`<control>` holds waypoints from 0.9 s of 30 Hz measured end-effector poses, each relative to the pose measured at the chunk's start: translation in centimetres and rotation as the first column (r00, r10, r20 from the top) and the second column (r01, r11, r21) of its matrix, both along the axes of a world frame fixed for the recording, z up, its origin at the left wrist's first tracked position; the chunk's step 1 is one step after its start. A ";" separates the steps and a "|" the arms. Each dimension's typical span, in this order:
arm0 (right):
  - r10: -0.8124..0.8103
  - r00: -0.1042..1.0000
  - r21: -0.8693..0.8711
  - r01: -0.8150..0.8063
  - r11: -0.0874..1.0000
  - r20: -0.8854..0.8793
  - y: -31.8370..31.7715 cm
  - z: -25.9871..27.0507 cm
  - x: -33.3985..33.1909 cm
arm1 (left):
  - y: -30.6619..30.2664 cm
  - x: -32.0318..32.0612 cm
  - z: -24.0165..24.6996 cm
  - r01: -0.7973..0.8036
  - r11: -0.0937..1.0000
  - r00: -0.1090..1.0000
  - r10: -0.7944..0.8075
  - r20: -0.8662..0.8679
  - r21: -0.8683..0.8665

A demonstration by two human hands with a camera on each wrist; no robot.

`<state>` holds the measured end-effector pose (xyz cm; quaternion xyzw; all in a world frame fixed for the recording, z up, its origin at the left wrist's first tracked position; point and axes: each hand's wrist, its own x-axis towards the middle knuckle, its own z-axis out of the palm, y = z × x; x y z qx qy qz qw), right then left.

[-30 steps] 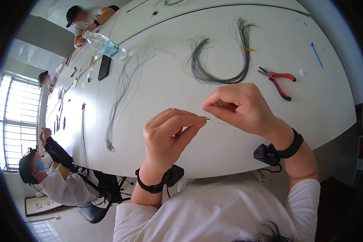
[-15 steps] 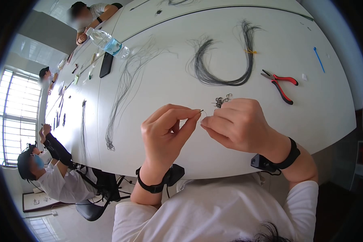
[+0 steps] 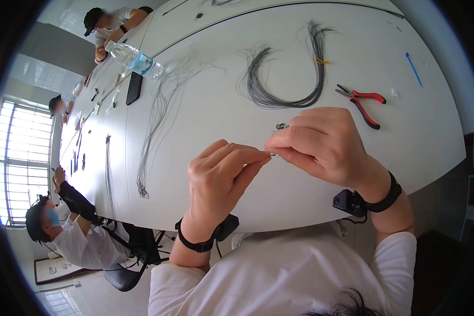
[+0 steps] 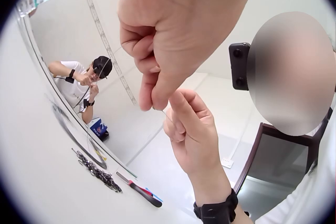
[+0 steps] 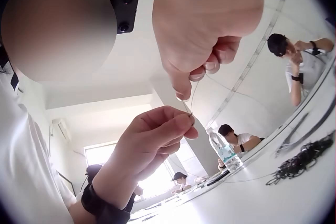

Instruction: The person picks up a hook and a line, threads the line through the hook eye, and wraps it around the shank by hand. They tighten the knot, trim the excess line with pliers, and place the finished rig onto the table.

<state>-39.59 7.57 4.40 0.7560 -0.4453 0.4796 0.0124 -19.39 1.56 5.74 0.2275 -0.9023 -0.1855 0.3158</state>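
Observation:
In the head view, my left hand (image 3: 216,181) pinches a small dark hook (image 3: 272,155) between thumb and forefinger, with only its tip showing. My right hand (image 3: 321,142) is right at those fingertips, its thumb and forefinger pinching a thin line (image 5: 193,94) that shows as a fine loop in the right wrist view. The fingers hide most of both pieces. Beyond the right hand, partly covered by it, lies a tangled pile of small dark hooks (image 5: 302,163) on the white table (image 3: 216,121).
A U-shaped bundle of fine dark strands (image 3: 319,79) lies further back, bound with a yellow tie (image 3: 321,61). Red-handled pliers (image 3: 364,111) and a blue stick (image 3: 413,69) are on the right. Leftward lie loose strands (image 3: 151,126), a phone (image 3: 134,88) and a bottle (image 3: 139,63). Other people sit around the table.
My right hand has dropped nearer, baring the hook pile, then risen again to meet the left fingertips. The left hand has shifted slightly and keeps its pinch throughout.

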 end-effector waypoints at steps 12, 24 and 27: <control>0.014 0.935 0.430 -0.177 0.885 0.355 -0.2 -0.4 0.4 | 0.3 0.1 -0.1 -0.002 0.999 0.990 -0.004 -0.140 -0.040; 0.015 1.000 0.095 -0.014 0.995 -0.005 -0.2 -1.5 1.7 | 0.3 0.2 -0.3 -0.112 0.988 0.976 0.129 -0.175 0.107; 0.007 0.987 0.054 0.002 0.999 -0.164 0.1 -1.2 1.5 | 0.0 0.3 -0.3 -0.120 0.991 0.983 0.128 -0.129 0.065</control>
